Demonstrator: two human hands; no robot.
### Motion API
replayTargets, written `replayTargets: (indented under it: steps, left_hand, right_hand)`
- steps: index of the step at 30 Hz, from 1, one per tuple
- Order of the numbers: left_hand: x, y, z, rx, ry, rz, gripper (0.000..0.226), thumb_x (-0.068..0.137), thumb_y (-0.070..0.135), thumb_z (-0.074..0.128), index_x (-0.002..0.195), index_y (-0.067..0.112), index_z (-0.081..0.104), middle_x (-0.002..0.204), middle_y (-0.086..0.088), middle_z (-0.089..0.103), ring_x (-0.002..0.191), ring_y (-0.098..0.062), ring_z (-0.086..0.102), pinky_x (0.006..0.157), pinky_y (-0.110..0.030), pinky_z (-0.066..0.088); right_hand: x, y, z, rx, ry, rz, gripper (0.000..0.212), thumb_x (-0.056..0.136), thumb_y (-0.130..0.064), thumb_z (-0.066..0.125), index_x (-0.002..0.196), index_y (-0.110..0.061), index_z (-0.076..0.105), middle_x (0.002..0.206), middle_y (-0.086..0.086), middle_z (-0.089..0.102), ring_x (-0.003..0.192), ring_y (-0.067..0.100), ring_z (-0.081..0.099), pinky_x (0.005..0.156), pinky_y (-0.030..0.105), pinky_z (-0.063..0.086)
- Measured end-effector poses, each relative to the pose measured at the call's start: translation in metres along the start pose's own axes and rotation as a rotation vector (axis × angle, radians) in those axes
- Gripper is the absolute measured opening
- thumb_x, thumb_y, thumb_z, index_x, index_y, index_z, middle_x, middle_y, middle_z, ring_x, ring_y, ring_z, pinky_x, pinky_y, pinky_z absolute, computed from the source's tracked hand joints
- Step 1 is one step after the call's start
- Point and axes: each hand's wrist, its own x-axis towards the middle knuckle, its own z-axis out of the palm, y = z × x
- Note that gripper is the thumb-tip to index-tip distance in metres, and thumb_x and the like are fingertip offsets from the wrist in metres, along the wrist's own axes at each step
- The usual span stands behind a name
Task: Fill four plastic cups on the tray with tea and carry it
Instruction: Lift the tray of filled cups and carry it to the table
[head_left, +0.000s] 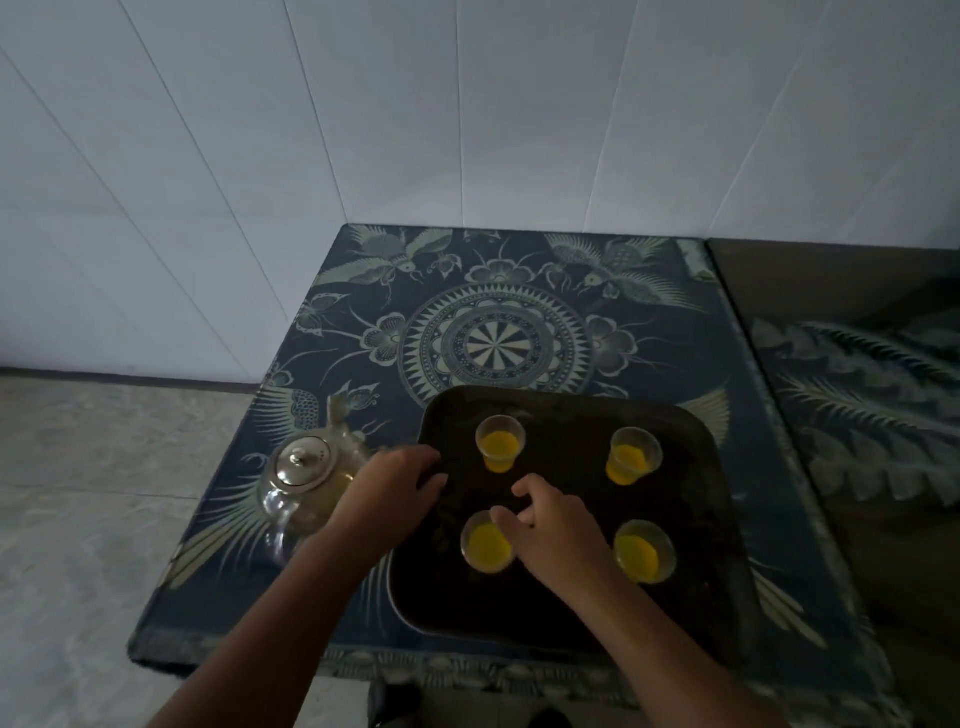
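So the dark rectangular tray with rounded corners (691, 587) sits on the counter covered in a blue patterned cloth with birds and a round medallion (498, 343), toward the near right side. Four small clear plastic cups (500, 442) stand on it in a square layout, well apart from each other, and each has yellow tea in the bottom.

The left hand (395, 480) is at the tray's left edge, its fingers curled over the rim there. The right hand (550, 525) is over the middle of the tray, fingers (522, 488) loosely bent and gripping nothing that I can see, thumb right beside the near-left cup.

The glass teapot with a shiny metal lid (304, 475) stands on the counter just left of the tray, partly behind the left wrist.
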Motion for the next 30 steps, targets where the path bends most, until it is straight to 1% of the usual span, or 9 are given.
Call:
replayTargets:
  steps: [2,5,8,11,15,18,22,25,30]
  left_hand:
    - [-0.01,0.02,0.007,-0.011,0.001,0.006,0.026,0.101,0.028,0.062,0.125,0.021,0.069,0.114,0.001,0.074,0.097,-0.01,0.066,0.082,-0.024,0.048]
    - [-0.019,0.041,0.015,-0.024,0.0,-0.001,0.031,0.1,0.032,0.062,0.129,0.023,0.066,0.117,0.002,0.074,0.101,-0.012,0.068,0.087,-0.031,0.055]
    - [-0.023,0.052,0.023,-0.021,0.011,-0.014,0.026,0.1,0.034,0.062,0.122,0.021,0.068,0.11,0.002,0.073,0.096,-0.012,0.068,0.085,-0.034,0.056]
    - [-0.024,0.057,0.026,-0.006,0.025,-0.033,0.028,0.1,0.036,0.063,0.121,0.019,0.069,0.109,0.0,0.074,0.096,-0.014,0.069,0.085,-0.037,0.057]
    - [-0.016,0.051,0.027,-0.017,0.04,-0.074,0.042,0.098,0.043,0.064,0.133,0.02,0.064,0.116,-0.001,0.074,0.103,-0.016,0.07,0.089,-0.038,0.058]
    - [-0.005,0.041,0.028,-0.021,0.02,-0.099,0.048,0.098,0.044,0.064,0.139,0.019,0.06,0.124,-0.004,0.073,0.109,-0.018,0.069,0.092,-0.039,0.057]
    - [0.014,0.025,0.035,-0.041,0.019,-0.139,0.058,0.097,0.046,0.065,0.147,0.017,0.053,0.138,-0.007,0.067,0.123,-0.022,0.065,0.101,-0.04,0.055]
    - [0.027,0.009,0.041,-0.051,0.005,-0.189,0.065,0.095,0.049,0.066,0.149,0.017,0.05,0.143,-0.007,0.063,0.128,-0.024,0.062,0.103,-0.041,0.053]
    - [0.043,-0.018,0.056,-0.072,-0.065,-0.265,0.076,0.093,0.051,0.068,0.154,0.015,0.042,0.151,-0.012,0.053,0.135,-0.029,0.055,0.107,-0.043,0.049]
  right_hand:
    - [-0.008,0.016,-0.018,-0.062,0.035,-0.022,0.057,0.096,-0.059,0.053,0.14,-0.024,0.049,0.11,-0.005,0.073,0.099,0.013,0.069,0.077,0.032,0.056]
    - [-0.015,0.036,-0.041,-0.115,0.079,-0.02,0.056,0.096,-0.059,0.053,0.139,-0.024,0.049,0.115,-0.006,0.072,0.099,0.011,0.069,0.066,0.024,0.05]
    - [-0.018,0.056,-0.062,-0.096,0.128,-0.007,0.058,0.094,-0.061,0.054,0.139,-0.024,0.051,0.113,-0.004,0.071,0.099,0.013,0.068,0.076,0.029,0.055]
    - [-0.019,0.075,-0.08,-0.106,0.163,0.029,0.059,0.094,-0.061,0.054,0.139,-0.023,0.051,0.115,-0.003,0.069,0.099,0.015,0.068,0.077,0.03,0.053]
    - [-0.014,0.097,-0.096,-0.115,0.213,0.059,0.056,0.093,-0.06,0.056,0.135,-0.023,0.052,0.12,0.001,0.068,0.105,0.019,0.066,0.078,0.034,0.052]
    - [-0.005,0.112,-0.103,-0.101,0.232,0.106,0.061,0.094,-0.059,0.056,0.139,-0.02,0.049,0.126,0.005,0.067,0.11,0.022,0.065,0.078,0.034,0.05]
    - [0.012,0.13,-0.11,-0.085,0.266,0.182,0.065,0.094,-0.058,0.056,0.144,-0.018,0.046,0.131,0.006,0.065,0.114,0.023,0.064,0.084,0.038,0.053]
    - [0.026,0.144,-0.11,-0.068,0.282,0.24,0.066,0.094,-0.056,0.058,0.145,-0.018,0.044,0.135,0.007,0.062,0.119,0.025,0.062,0.085,0.038,0.05]
    - [0.042,0.174,-0.106,-0.139,0.329,0.316,0.078,0.089,-0.061,0.06,0.147,-0.014,0.041,0.142,0.013,0.054,0.132,0.032,0.05,0.098,0.048,0.05]
